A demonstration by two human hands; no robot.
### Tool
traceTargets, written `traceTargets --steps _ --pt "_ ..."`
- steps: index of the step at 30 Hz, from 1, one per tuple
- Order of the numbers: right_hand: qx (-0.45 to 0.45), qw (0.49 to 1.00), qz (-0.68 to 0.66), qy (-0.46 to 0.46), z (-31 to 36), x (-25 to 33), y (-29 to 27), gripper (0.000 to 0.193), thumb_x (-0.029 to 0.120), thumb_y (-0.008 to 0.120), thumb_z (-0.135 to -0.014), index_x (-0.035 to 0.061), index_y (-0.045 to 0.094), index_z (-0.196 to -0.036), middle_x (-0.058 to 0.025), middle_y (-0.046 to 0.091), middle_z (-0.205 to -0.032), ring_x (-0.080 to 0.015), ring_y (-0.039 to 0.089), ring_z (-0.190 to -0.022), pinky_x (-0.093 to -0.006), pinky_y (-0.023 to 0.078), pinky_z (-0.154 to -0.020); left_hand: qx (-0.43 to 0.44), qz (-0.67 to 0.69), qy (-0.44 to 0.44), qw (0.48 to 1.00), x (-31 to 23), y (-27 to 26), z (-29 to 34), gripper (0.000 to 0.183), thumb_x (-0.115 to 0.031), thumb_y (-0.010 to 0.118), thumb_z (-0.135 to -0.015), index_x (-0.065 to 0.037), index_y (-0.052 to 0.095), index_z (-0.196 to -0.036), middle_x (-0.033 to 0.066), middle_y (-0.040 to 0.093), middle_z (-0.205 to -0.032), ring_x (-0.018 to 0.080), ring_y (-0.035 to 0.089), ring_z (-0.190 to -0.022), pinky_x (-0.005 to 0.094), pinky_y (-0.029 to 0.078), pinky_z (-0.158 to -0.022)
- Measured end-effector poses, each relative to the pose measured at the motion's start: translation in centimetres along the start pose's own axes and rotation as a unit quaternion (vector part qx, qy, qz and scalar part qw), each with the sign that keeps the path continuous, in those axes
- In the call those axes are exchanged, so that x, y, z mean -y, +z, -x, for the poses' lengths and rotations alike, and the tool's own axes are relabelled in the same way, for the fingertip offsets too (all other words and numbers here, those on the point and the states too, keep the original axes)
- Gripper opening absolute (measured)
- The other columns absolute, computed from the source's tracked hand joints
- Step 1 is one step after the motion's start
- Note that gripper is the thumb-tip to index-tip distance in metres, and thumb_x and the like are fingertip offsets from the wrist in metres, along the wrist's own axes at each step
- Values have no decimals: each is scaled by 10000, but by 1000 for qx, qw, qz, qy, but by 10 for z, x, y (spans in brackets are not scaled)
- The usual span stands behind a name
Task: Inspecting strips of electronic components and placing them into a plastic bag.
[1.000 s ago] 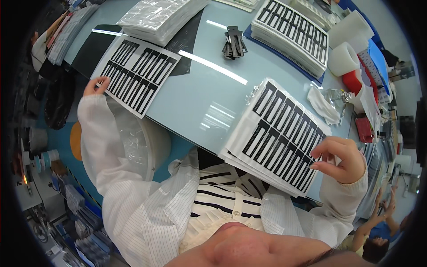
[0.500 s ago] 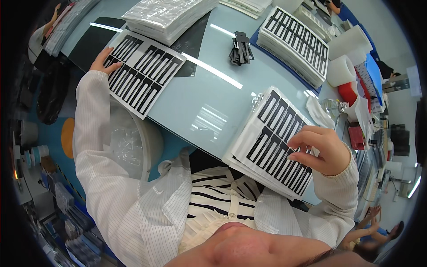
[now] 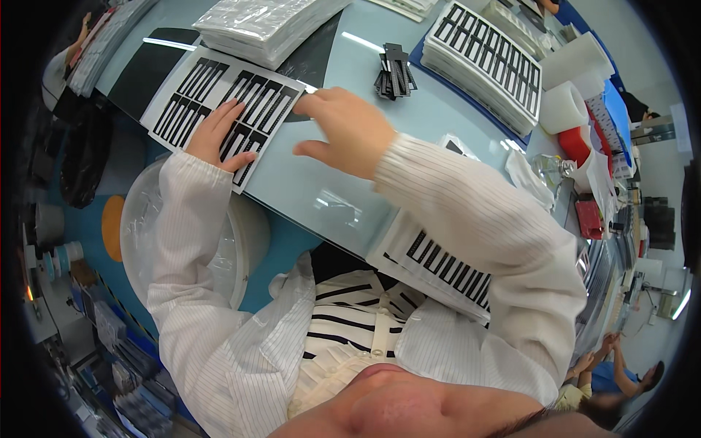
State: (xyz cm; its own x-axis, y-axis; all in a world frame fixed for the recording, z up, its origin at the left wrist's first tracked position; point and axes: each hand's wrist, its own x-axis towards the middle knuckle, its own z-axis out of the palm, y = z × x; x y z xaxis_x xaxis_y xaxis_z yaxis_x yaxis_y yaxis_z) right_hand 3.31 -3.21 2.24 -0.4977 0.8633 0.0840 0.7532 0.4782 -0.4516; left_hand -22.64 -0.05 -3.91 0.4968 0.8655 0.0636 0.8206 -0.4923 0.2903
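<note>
Left hand (image 3: 217, 139) is laid open on the sheet (image 3: 201, 101) on the table (image 3: 328, 164); right hand (image 3: 349, 135), thumb parted, is placed at its edge, contact unclear. Steadying is judged underway; an edge pinch is called for.

Table (image 3: 310, 193): smooth, glossy, glass-like. Printed sheet (image 3: 217, 90): matt, probably paper; grain unresolved. Wrapped stack (image 3: 263, 31): shiny, wrinkled clear plastic. Sleeve (image 3: 467, 197): matt striped cloth.
</note>
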Motion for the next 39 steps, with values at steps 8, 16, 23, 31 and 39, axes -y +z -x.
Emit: traceTargets --steps 8,16,23,31,39 --pt "-112 993 31 -4 -56 -21 79 578 414 681 -701 -26 528 -1044 -136 510 -1093 -273 462 -1046 -348 398 -882 -26 41 46 998 5 6 -3 872 -246 755 -658 -64 270 -1360 177 353 -1351 323 342 -1247 384 281 -1035" --pt "-164 978 113 -59 -55 -21 86 544 433 638 -730 -23 537 -1009 -130 518 -987 -252 485 -964 -324 412 -827 -19 33 36 999 14 11 0 884 -295 747 -673 -69 252 -1368 155 337 -1368 321 326 -1259 391 279 -1037" --pt "-184 954 202 -126 -59 -20 89 528 397 655 -717 -30 525 -998 -185 565 -832 -295 562 -827 -330 467 -744 -22 42 69 996 18 12 0 881 -282 743 -677 -59 246 -1371 147 322 -1381 308 300 -1276 382 263 -1045" --pt "-192 904 314 -219 -58 -27 81 289 268 621 -725 -1 584 -824 -131 606 -627 -265 627 -606 -356 524 -596 -28 46 76 996 16 17 -5 859 -243 735 -679 -55 258 -1368 162 318 -1381 311 316 -1270 382 269 -1040" --pt "-229 912 237 -243 -58 -19 53 70 120 599 -644 74 578 -595 -26 574 -561 -176 599 -536 -310 467 -454 -25 47 79 996 13 12 -5 845 -216 730 -666 -83 277 -1367 132 321 -1388 305 325 -1266 382 269 -1041"
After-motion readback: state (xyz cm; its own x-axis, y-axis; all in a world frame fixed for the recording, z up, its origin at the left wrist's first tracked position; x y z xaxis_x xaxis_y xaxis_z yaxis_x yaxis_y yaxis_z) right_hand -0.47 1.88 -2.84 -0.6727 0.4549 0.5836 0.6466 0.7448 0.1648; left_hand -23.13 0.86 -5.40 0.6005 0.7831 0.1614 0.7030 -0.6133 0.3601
